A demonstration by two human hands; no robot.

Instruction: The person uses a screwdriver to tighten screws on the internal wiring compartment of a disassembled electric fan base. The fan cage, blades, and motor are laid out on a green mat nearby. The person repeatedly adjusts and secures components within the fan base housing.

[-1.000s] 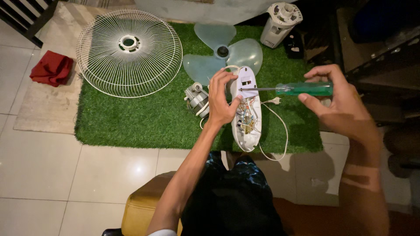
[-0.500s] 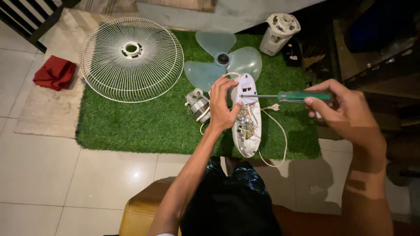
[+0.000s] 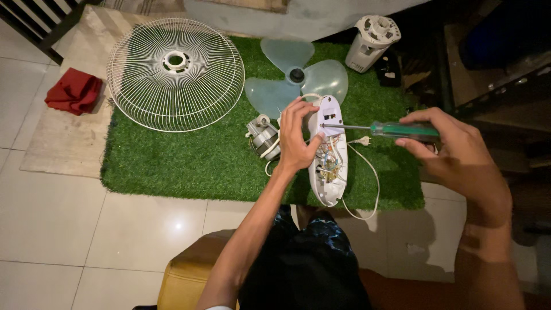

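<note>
Lying on the tiled floor off the green mat's left edge: a red cloth [image 3: 74, 92], bunched. On the mat's [image 3: 172, 161] far left corner, a white wire fan guard [image 3: 175, 74] lies flat, overhanging the edge. Pale blue-green fan blade [image 3: 295, 77], three lobes, flat near the mat's far edge, centre. Small metal motor [image 3: 264, 138] just left of the left hand, on the grass.

Left hand [image 3: 295, 138]: fingers clamped around the upper left side of a white fan housing [image 3: 330, 155], thumb on its inner face. Housing is oblong, long axis running roughly far-to-near, open side up, coloured wires visible inside; its near end reaches toward the mat's near edge. A white cord [image 3: 367, 178] loops off its right side.

Screwdriver [image 3: 379, 128]: green handle, long axis nearly level left-to-right, tip pointing left and meeting the housing's upper part.

Right hand [image 3: 453, 149]: fingers closed on the green handle's right end.

White cylindrical base part [image 3: 372, 43] stands at the mat's far right corner. Yellow seat [image 3: 189, 275] at bottom, under the person.
</note>
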